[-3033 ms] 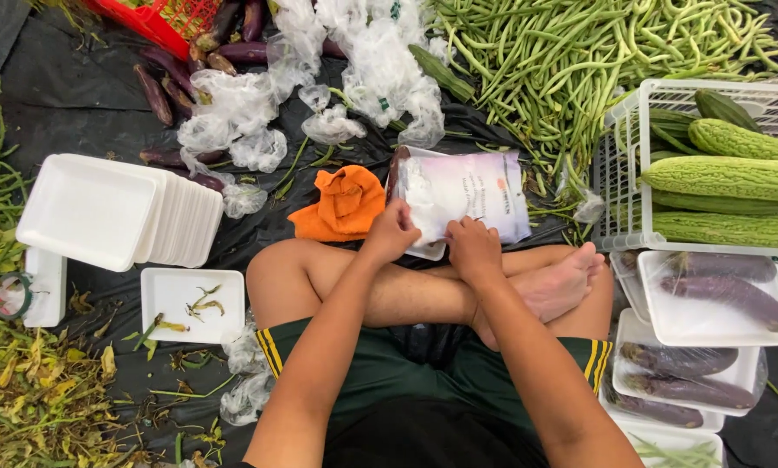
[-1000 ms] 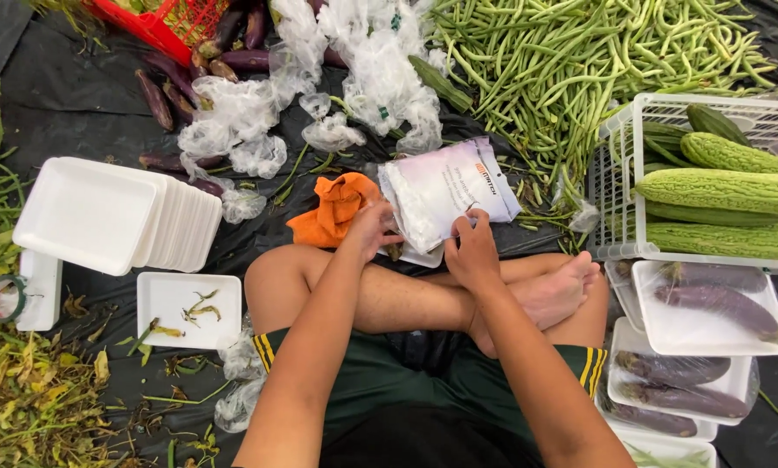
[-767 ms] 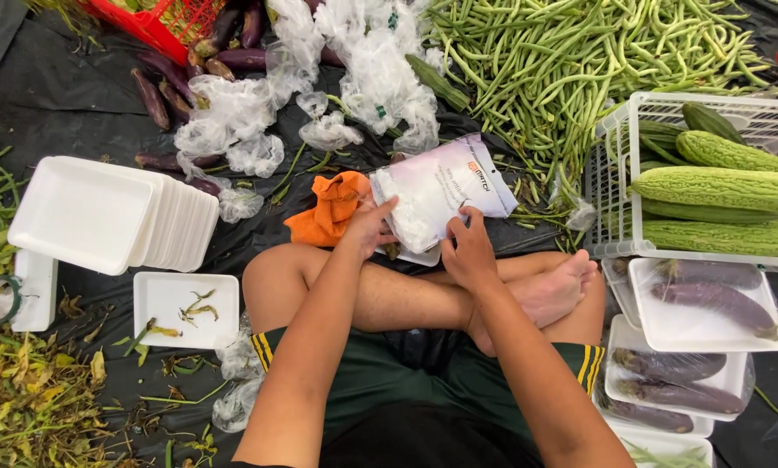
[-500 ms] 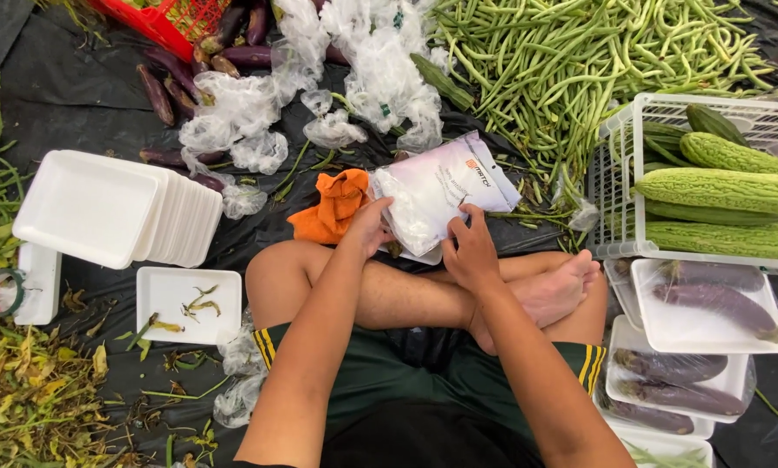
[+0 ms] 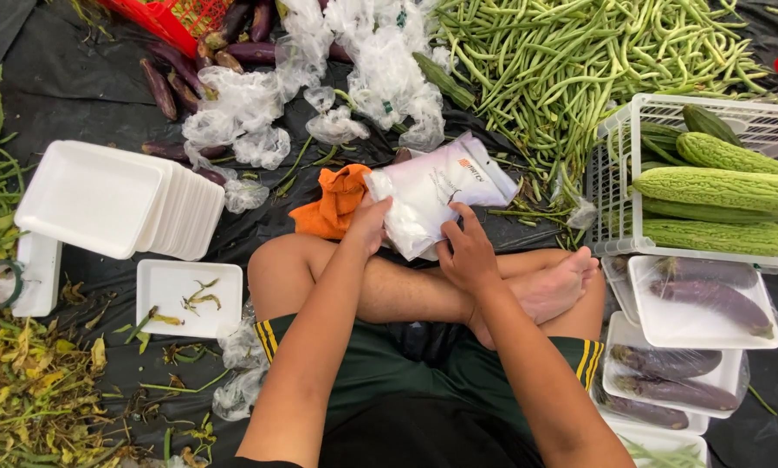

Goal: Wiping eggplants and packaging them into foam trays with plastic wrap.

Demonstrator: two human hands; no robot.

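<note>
Tilted now, the white packet (image 5: 437, 192) has swung so its far end points up and to the right toward the beans (image 5: 580, 61), where three seconds back it lay square across the shins. Both hands have stayed on it throughout. The left hand (image 5: 370, 221) grips the packet's near left edge, fingers curled shut around the plastic. The right hand (image 5: 469, 251) presses on the near right corner, thumb and fingers pinched on the film, though how tightly cannot be told. The packet rests above the crossed legs, touching the orange cloth (image 5: 333, 201) on its left side.

The turn puts one short edge nearest the body, and both hands sit at that edge; by my reading the person is working at this end, opening it or drawing something out of it.

Around them: a stack of white foam trays (image 5: 112, 199) to the left, a single tray (image 5: 181, 299) with scraps below it, crumpled clear bags (image 5: 250, 104) beyond, a white basket (image 5: 619, 173) of bitter gourds (image 5: 718, 186) to the right, and wrapped trays of eggplant (image 5: 709, 299) just below that.
</note>
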